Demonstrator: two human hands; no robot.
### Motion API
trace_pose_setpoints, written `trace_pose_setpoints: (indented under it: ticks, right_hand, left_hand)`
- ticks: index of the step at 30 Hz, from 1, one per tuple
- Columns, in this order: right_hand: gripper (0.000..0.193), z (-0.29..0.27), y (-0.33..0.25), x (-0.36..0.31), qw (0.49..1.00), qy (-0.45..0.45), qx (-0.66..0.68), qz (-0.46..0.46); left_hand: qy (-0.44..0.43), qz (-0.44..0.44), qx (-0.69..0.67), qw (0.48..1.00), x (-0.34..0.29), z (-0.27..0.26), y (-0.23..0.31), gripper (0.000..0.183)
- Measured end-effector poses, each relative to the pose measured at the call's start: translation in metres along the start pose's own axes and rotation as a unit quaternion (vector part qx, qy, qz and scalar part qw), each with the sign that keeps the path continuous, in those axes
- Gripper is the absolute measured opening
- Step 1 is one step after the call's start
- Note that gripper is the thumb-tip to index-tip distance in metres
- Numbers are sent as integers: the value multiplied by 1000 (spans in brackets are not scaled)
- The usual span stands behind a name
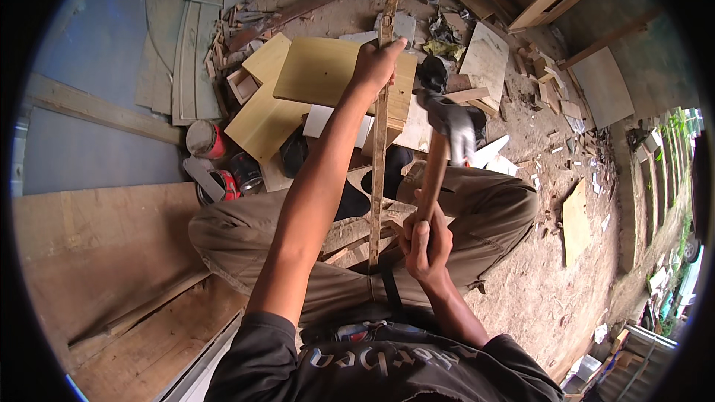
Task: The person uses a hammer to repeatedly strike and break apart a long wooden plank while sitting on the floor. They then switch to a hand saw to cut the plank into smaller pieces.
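My left hand is closed around a long, narrow wooden strip, which runs from near my lap up past the yellowish board. The strip looks worn, with rough edges. In my right hand is a hammer, gripped low on its wooden handle. Its dark metal head points away from me, just right of the strip and apart from it. Under my left hand lies a yellowish wooden board on a stack of other panels. My crossed legs are beneath both arms.
Red and dark cans stand left of the boards. Wood scraps and debris litter the dirt floor at the right and far side. Large panels lean at the left, above an open wooden box. A pale offcut lies on the right.
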State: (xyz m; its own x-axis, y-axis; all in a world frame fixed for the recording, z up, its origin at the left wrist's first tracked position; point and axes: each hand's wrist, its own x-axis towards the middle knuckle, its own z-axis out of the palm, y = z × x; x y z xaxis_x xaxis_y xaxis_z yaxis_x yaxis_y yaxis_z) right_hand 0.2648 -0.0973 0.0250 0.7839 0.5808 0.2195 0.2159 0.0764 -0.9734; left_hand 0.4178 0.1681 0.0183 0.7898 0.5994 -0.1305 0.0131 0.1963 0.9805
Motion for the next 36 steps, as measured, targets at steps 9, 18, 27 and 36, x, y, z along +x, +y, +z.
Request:
trace_pose_setpoints:
  ticks: [9,18,27,36]
  right_hand:
    - [42,4,32,-3,984,-57,-77,151]
    - [52,12,26,-5,998,-12,-20,56]
    - [41,11,21,6,992,-43,-112,-26]
    - [49,17,7,10,993,8,-119,-3]
  left_hand:
    - [-11,-9,-2,1000,0,-3,2,46]
    - [-16,-33,-114,993,1,-4,-5,64]
    - [-72,-34,-241,967,7,-8,-21,43]
    - [-51,-40,-223,973,9,-6,-24,55]
